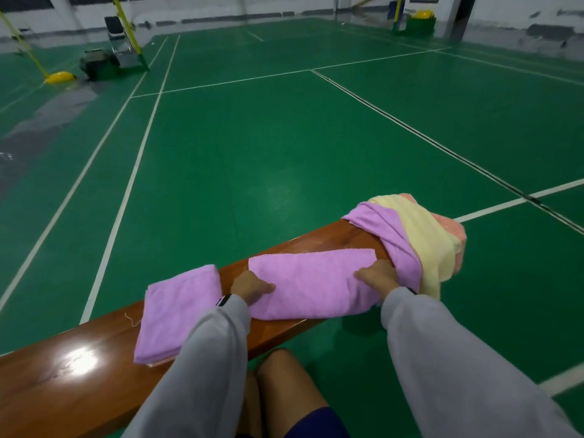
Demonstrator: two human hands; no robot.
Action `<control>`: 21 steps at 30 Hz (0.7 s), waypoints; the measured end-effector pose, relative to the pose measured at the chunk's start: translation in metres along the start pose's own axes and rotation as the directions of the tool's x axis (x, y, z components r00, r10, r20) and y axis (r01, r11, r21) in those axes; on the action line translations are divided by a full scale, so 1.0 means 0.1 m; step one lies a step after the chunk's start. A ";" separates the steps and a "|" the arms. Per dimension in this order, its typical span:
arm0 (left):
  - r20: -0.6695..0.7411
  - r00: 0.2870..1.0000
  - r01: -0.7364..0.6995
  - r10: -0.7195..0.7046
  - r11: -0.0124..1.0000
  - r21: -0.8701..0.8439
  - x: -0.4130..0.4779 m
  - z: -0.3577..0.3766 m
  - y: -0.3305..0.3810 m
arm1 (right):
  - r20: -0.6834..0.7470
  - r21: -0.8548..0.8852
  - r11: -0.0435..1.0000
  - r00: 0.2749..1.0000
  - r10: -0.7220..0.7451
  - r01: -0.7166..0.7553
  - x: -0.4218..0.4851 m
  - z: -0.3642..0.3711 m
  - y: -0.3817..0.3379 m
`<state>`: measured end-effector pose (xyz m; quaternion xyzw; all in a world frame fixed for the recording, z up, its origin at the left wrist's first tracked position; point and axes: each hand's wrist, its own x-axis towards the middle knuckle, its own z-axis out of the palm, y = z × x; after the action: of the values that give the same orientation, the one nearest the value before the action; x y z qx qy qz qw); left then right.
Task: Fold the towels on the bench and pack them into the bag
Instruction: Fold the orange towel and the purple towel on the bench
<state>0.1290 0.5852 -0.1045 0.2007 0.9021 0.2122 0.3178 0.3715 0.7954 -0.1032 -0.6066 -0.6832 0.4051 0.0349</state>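
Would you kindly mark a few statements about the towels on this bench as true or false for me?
1. The left hand and right hand both hold the long purple towel. True.
2. A folded purple towel lies on the brown wooden bench, beside the left hand. True.
3. The loose towel pile at the bench's end is all purple. False: it shows purple, pale yellow and peach-pink cloth.
4. The long purple towel lies on the green court floor. False: it lies on the bench.
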 end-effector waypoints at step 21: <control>0.123 0.990 0.121 -0.064 0.832 -0.542 -0.21 -0.24 -0.23 | 0.117 0.007 0.923 0.917 -0.382 0.384 -1.03 1.00 -1.60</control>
<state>0.1226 0.5496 -0.0888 0.0676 0.7953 0.4353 0.4164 0.2165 0.6661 -0.0288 -0.4368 -0.7929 0.4193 0.0690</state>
